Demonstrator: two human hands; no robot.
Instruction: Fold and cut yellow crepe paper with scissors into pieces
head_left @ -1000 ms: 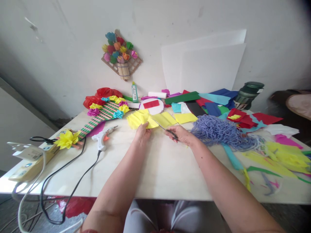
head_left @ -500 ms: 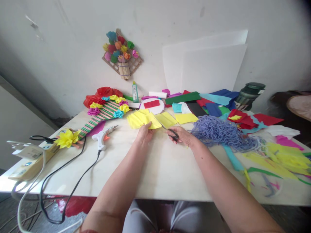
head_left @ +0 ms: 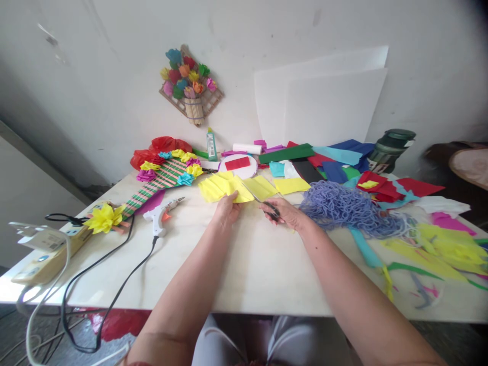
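Your left hand [head_left: 227, 209] pinched the yellow crepe paper [head_left: 224, 188]; your right hand [head_left: 286, 212] gripped scissors [head_left: 263, 201], fingers clamped round the handles. No writing was legible.

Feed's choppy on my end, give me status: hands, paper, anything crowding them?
Left hand pinning yellow paper to the table. Right hand gripping scissors, blades at paper's edge. Purple yarn close beside right wrist.
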